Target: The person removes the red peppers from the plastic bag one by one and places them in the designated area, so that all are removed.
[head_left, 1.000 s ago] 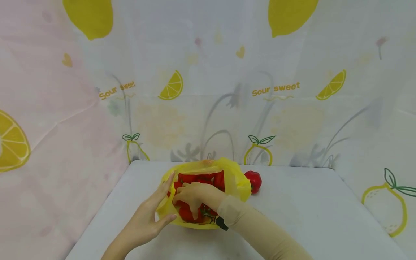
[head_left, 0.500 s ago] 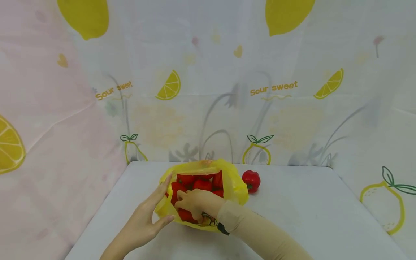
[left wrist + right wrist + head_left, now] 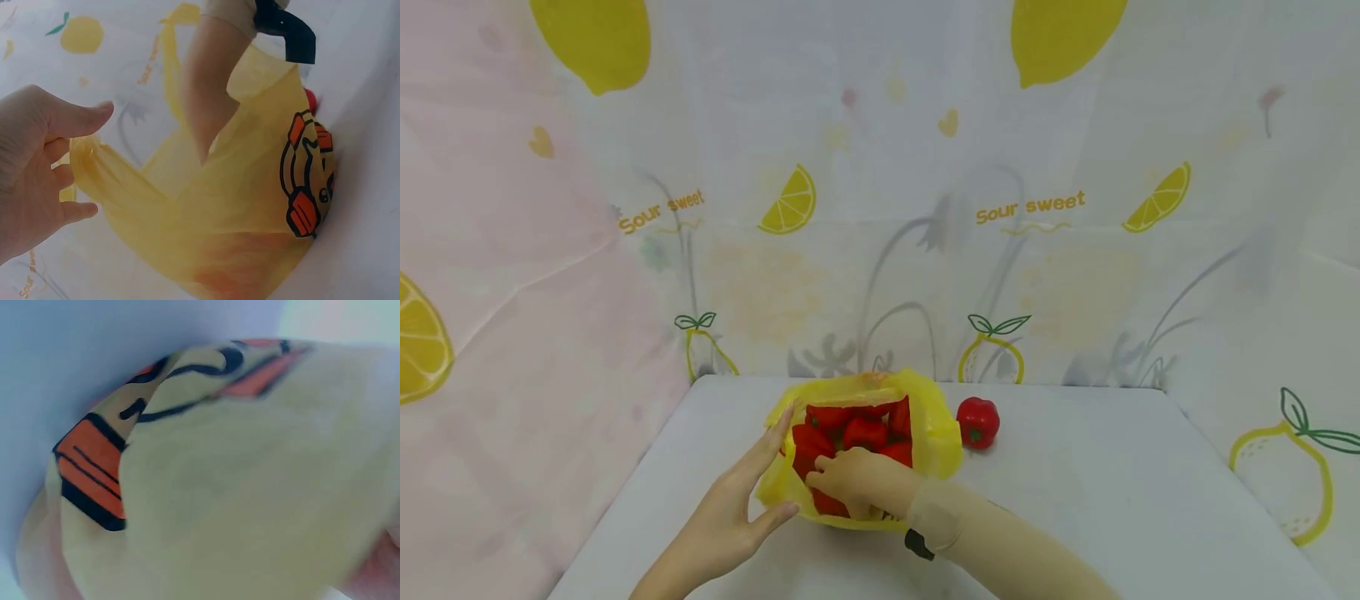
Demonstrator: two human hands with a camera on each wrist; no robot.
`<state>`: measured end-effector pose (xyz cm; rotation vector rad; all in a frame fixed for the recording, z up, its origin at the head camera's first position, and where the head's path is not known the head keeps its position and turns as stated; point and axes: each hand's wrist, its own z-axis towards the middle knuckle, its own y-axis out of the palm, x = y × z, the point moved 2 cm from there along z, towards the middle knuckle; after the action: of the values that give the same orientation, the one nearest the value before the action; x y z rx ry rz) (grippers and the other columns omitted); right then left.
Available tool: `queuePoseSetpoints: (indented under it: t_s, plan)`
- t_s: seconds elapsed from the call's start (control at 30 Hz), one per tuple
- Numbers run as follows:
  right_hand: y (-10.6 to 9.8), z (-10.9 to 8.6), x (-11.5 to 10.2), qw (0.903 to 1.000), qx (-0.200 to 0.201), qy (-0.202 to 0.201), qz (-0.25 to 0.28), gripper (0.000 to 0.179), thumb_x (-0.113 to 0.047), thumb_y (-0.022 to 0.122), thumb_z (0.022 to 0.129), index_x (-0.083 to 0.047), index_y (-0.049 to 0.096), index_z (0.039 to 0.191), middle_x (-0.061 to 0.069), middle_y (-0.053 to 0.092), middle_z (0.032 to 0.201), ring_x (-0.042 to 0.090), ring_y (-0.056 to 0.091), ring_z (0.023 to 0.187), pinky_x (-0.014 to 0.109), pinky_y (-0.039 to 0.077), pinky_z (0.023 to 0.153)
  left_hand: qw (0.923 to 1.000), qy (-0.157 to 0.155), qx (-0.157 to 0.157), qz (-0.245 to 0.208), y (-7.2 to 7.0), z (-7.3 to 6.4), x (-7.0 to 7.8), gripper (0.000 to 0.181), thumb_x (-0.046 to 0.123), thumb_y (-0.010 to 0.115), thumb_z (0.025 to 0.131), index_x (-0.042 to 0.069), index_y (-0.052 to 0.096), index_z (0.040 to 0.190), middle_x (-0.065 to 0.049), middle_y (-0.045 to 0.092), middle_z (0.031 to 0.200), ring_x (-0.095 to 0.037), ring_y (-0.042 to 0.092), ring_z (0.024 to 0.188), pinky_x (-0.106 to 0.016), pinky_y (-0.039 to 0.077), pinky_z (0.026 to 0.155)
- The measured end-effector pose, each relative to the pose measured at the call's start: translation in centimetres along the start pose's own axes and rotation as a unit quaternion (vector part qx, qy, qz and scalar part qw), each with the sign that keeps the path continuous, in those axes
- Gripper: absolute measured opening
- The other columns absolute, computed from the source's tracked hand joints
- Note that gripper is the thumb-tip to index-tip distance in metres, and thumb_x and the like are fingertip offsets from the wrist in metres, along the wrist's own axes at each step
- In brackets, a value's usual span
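Observation:
A yellow plastic bag (image 3: 942, 442) with an orange and black print stands on the table, its mouth spread wide. Several red bell peppers (image 3: 865, 433) fill it. My left hand (image 3: 730, 508) is at the bag's left side, fingers fairly straight along the rim and thumb apart at the front; the left wrist view shows the bag's edge (image 3: 94, 156) against the fingers. My right hand (image 3: 865, 482) reaches down inside, bent fingers over peppers at the front left. Its thumb and fingertips are partly hidden, so I cannot tell whether it grips one.
One more red bell pepper (image 3: 978, 422) lies on the white table (image 3: 1075, 483), just right of the bag. Behind and beside the table hangs a lemon-print cloth (image 3: 880, 208). A black wrist strap piece (image 3: 918, 544) hangs below the right sleeve.
My right hand has drawn toward the near side of the bag and sunk lower, baring more peppers behind it. The left hand stays at the bag's side. The view has shifted slightly.

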<state>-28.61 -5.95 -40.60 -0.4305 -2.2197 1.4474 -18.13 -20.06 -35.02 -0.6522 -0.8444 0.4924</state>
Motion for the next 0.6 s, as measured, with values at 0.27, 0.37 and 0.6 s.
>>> queuePoseSetpoints:
  t_s: [0.27, 0.37, 0.6]
  plan:
    - [-2.2, -1.0, 1.5, 0.9913, 0.032, 0.014, 0.127, 0.074, -0.031, 0.089, 0.063, -0.022, 0.044, 0.120, -0.008, 0.049, 0.106, 0.007, 0.054, 0.079, 0.023, 0.051, 0.073, 0.9995, 0.027, 0.009, 0.013, -0.2, 0.1, 0.1, 0.107, -0.004, 0.082, 0.069, 0.015, 0.021, 0.155, -0.002, 0.028, 0.157, -0.035, 0.036, 0.134, -0.016, 0.023, 0.104]
    - [-3.2, -1.4, 2.2, 0.9874, 0.057, 0.019, 0.146, 0.073, -0.035, 0.087, 0.066, -0.020, 0.042, 0.121, -0.007, 0.049, 0.107, 0.008, 0.055, 0.081, 0.023, 0.051, 0.076, 0.9998, 0.016, 0.006, 0.013, -0.2, 0.2, 0.0, 0.107, -0.003, 0.082, 0.070, 0.016, 0.021, 0.155, 0.000, 0.027, 0.157, -0.034, 0.036, 0.134, -0.016, 0.022, 0.105]
    - [-5.4, -2.8, 3.1, 0.9778, 0.109, 0.032, 0.176, 0.081, -0.042, 0.085, 0.068, -0.016, 0.041, 0.131, -0.006, 0.052, 0.111, 0.009, 0.057, 0.088, 0.026, 0.051, 0.081, 0.9998, 0.018, 0.006, 0.006, -0.2, 0.0, -0.1, 0.107, -0.004, 0.082, 0.070, 0.017, 0.020, 0.155, -0.007, 0.030, 0.156, -0.030, 0.034, 0.137, -0.012, 0.019, 0.104]
